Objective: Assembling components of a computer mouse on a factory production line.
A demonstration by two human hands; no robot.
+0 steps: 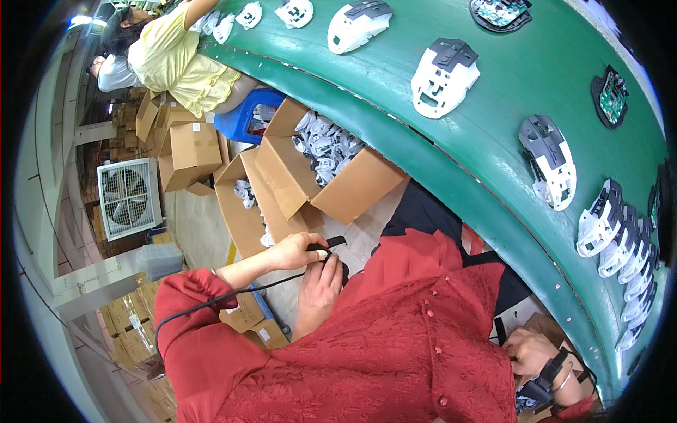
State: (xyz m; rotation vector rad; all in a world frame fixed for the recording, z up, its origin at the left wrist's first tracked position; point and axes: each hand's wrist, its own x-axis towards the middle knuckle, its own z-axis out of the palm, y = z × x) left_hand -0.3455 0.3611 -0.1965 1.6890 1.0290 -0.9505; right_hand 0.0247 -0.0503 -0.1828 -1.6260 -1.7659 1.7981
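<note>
My left hand point(297, 252) reaches in from the left, thumb and fingers closed on a black strap point(336, 241). A thin black cable point(233, 290) runs along my forearm to it. Just below, a second hand point(321, 287) touches the same black piece; its forearm vanishes behind my red clothing, and it appears to be another person's. My right hand point(527, 350) is low at the right, beside the green belt's edge, fingers curled; what they hold is hidden. A black device is strapped to my right wrist point(549, 378), next to a bangle.
On the green conveyor belt point(381, 77) lie several white-and-grey computer mouse shells point(444, 77) and black bases with green circuit boards point(610, 97). Cardboard boxes point(363, 185) of mouse parts stand beside it. Beyond are a blue stool point(240, 116), a person in yellow point(176, 63) and a fan point(129, 196).
</note>
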